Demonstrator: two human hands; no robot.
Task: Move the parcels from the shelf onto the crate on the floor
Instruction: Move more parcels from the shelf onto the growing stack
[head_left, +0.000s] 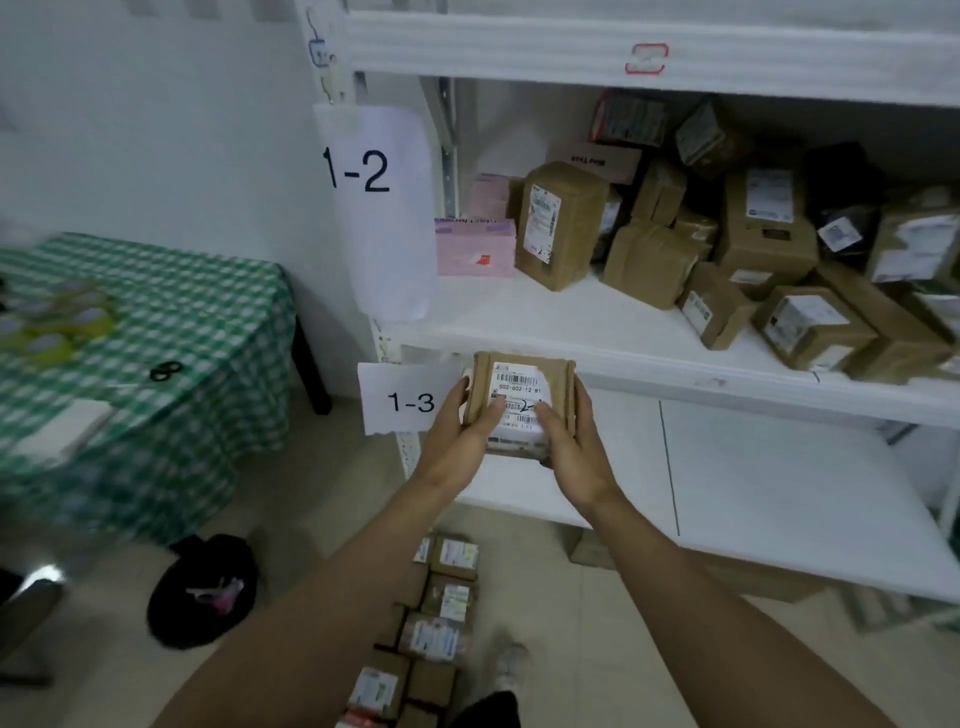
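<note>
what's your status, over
Left hand and right hand grip one brown parcel, off the shelf. Row of parcels below. Nothing seen in the way.

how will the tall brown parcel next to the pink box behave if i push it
The tall brown parcel stands on its narrow end and seems to lean, so a push would probably tip it. Its square edges suggest a stiff carton inside. The taped wrap looks smooth, perhaps slightly slippery.
</note>
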